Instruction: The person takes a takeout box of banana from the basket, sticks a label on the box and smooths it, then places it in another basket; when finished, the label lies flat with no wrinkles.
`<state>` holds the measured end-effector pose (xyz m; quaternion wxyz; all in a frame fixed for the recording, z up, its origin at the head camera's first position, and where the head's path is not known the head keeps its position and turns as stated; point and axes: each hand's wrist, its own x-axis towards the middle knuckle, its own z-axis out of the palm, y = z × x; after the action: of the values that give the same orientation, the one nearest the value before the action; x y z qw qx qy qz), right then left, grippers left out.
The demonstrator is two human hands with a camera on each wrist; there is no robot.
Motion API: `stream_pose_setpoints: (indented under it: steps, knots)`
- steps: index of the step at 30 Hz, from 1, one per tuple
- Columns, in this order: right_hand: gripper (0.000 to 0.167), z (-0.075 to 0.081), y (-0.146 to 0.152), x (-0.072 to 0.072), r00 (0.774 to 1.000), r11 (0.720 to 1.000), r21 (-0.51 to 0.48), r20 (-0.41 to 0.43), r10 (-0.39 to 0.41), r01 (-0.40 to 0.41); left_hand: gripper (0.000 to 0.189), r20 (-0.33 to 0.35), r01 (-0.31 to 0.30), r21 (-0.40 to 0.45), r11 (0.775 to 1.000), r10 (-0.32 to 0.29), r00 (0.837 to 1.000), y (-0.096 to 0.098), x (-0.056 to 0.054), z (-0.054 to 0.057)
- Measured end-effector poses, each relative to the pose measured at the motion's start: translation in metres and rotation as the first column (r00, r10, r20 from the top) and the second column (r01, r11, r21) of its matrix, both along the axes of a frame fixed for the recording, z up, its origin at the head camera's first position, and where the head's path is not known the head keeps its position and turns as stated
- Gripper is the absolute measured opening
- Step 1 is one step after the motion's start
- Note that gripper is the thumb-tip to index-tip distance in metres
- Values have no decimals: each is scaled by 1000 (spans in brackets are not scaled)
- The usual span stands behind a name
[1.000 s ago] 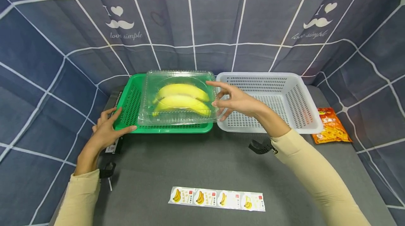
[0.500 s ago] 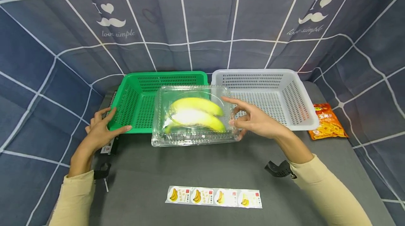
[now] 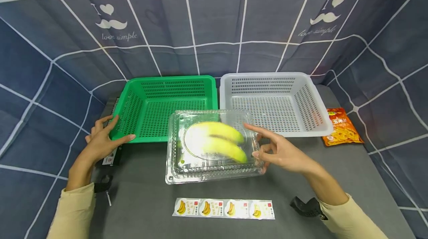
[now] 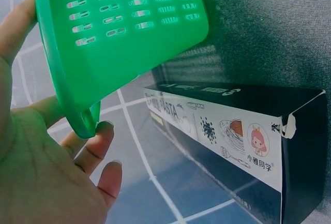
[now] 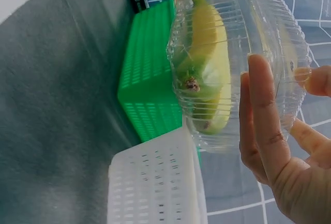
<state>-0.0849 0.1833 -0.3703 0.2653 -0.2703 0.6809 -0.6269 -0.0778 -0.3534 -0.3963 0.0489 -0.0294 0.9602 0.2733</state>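
A clear plastic clamshell container (image 3: 214, 175) holding two yellow bananas (image 3: 222, 132) hangs raised in front of the baskets, in the head view. My right hand (image 3: 284, 155) pinches its right edge between thumb and fingers. In the right wrist view, fingers (image 5: 266, 115) lie along the ribbed side, and a greenish banana end (image 5: 199, 87) shows through the wall. At the left, my left hand (image 3: 100, 144) grips the front-left corner of the green basket (image 3: 160, 120). The left wrist view has its rim between my thumb and fingers.
A white basket (image 3: 267, 114) stands right of the green one. An orange snack bag (image 3: 344, 129) lies farther right. Near the front lies a strip of banana stickers (image 3: 224, 208). A black pasta box (image 4: 217, 136) sits beside the green basket's left side. A patterned curtain (image 3: 214, 16) surrounds the table.
The container with bananas has moved from over the green basket forward toward me and slightly right, in my right hand. My left hand stays at the basket's corner. The head view has shifted slightly.
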Motion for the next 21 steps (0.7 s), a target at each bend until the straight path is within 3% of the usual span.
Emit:
stream_pose_setpoints:
  steps: [7, 13, 21]
  knots:
    - [76, -6, 11, 23, 1000, 999, -38, 9, -27, 27, 101, -2, 11, 15, 1000, -11, 1000, 0, 1, 0]
    - [75, -10, 15, 45, 1000, 999, -48, -21, 3, -4, 102, 3, 11, 4, 1000, -11, 1000, -1, 1, 0]
    - [75, -31, 17, 65, 999, 1000, -17, 44, -23, 24, 102, -4, 11, -4, 1000, -12, 1000, -1, 0, 0]
